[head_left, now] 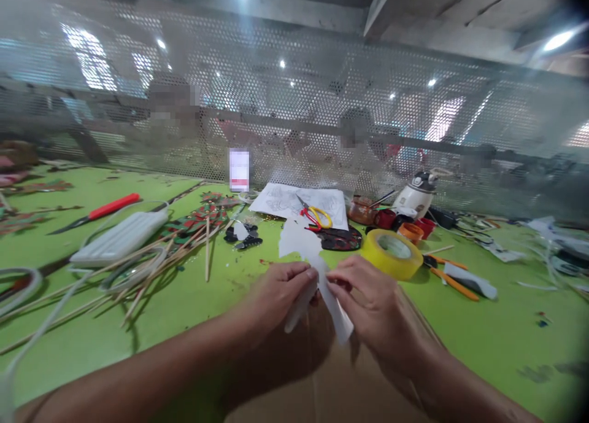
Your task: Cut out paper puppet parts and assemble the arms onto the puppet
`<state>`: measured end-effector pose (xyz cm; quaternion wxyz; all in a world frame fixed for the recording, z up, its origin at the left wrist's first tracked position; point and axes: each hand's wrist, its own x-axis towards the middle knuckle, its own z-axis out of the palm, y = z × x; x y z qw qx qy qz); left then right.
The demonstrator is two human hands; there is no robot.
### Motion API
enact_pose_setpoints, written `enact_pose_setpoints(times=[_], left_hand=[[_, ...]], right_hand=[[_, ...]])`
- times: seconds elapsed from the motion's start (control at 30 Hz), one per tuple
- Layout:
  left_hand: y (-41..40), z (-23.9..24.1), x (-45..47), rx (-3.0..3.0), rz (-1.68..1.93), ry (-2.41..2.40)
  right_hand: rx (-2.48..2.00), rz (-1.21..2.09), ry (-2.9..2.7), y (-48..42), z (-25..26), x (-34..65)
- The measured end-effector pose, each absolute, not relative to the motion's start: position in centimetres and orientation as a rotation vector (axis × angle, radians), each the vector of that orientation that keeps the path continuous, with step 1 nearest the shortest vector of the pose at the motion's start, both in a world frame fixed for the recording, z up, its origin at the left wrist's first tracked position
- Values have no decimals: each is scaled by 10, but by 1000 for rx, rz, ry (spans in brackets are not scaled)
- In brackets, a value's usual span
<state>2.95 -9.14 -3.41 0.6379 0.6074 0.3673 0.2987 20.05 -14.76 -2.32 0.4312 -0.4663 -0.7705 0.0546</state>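
White paper piece (338, 315) is located between both hands, above brown cardboard (331, 389) at the near side of the green worktop (501, 337). Left hand (288, 288) is clamped on the paper with thumb and fingers together; right hand (372, 297) is likewise closed on it, thumb against forefinger. Two narrow portions hang below the grip. A broader white section (297, 237) shows just beyond; whether it is joined to the held portion cannot be determined. Farther back, scissors (310, 210) with red and yellow handles rest partly over printed sheets (271, 199). To the right of these lie a dark painted piece (341, 239), a roll of yellow tape (405, 264) and an orange-handled tool (460, 287). Left of the hands: wooden sticks (207, 251), a white power strip (122, 239) and a red-handled knife (113, 207). A perforated screen (276, 110) stands behind the worktop.
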Motion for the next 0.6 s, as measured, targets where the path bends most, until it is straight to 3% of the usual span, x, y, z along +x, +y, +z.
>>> enact_pose_setpoints(times=[0.23, 0.6], left_hand=[[-90, -40, 26, 1576, 568, 834], [-96, -35, 28, 1482, 578, 713]], right_hand=[[-1184, 8, -2100, -154, -19, 198], [-1150, 79, -2129, -155, -19, 197]])
